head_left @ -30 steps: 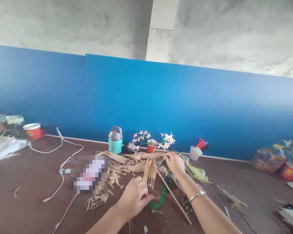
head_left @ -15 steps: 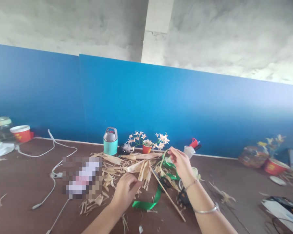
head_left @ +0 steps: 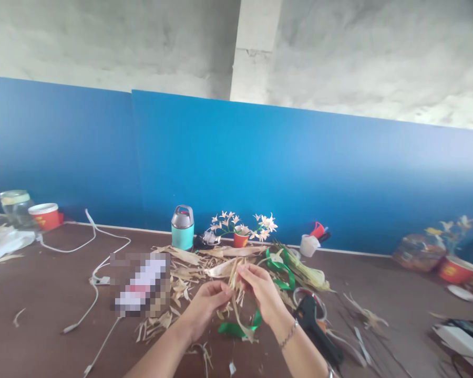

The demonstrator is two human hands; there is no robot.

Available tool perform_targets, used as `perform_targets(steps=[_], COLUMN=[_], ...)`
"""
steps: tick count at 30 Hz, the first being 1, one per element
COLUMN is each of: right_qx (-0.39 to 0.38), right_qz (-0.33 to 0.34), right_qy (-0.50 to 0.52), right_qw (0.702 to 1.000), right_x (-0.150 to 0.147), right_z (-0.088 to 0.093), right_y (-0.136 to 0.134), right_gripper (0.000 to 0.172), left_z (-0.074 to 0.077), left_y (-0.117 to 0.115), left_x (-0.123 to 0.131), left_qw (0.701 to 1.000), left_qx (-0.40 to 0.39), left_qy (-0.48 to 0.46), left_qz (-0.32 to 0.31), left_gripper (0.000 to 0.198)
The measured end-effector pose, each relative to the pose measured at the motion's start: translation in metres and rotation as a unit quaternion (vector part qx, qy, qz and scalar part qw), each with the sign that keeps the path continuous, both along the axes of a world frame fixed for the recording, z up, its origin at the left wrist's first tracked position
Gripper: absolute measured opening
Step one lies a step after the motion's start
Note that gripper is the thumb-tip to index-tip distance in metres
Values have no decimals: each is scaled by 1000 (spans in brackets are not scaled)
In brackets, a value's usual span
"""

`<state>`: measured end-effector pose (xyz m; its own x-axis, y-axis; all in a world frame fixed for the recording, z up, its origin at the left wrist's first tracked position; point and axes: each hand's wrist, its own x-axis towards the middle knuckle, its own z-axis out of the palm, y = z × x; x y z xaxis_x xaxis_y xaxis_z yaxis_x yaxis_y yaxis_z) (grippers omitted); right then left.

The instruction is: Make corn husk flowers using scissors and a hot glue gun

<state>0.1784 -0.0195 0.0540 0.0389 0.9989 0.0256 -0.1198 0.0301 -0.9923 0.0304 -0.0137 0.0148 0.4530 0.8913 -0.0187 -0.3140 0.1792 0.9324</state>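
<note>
My left hand is closed at the centre, its thumb and fingertips pinching dry, pale husk strips. Close beside it, my right hand grips the same strips from the right, fingers together. A long husk piece hangs below the fingers over a green ribbon. Dry husk scraps lie in a heap behind and left of my hands. A black glue gun lies by my right wrist.
At the back stand a teal flask, a red pot with pale flowers and a white cup. A bundle of greenish strands lies right of the ribbon. White cables run at left, beside a blurred-out object.
My right hand has come down and left to meet my left hand at the husk strips. The long stick that lay slanting between them no longer shows. The view has turned slightly.
</note>
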Motion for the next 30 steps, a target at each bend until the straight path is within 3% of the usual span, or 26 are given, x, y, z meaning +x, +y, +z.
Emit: perform_targets(steps=[3,8,12,18,25,30], right_qx=[-13,-7,21,39,50,108], right_qz=[3,-6,-15,-41,-38,-72], right_qy=[-49,-168,-187,-227,-210,-297], right_qw=[999,986,982,972,976,946], right_x=[0,-2,-3,-3,-1,-5], right_z=[-6,-29,-39,-37,-36,-39], right_y=[-3,-7,-7,-10,-13,-16], right_gripper=[30,16,15,14,13,12], left_z=[-2,3,2,-2,9,9], left_y=[2,5,5,6,0,-3], left_x=[1,0,0,0,1,3], left_qw=[999,979,966,964,961,957], left_qx=[10,72,118,130,113,122], left_qy=[22,148,200,210,228,236], left_qz=[48,123,113,96,106,116], left_gripper=[32,27,24,27,21,19])
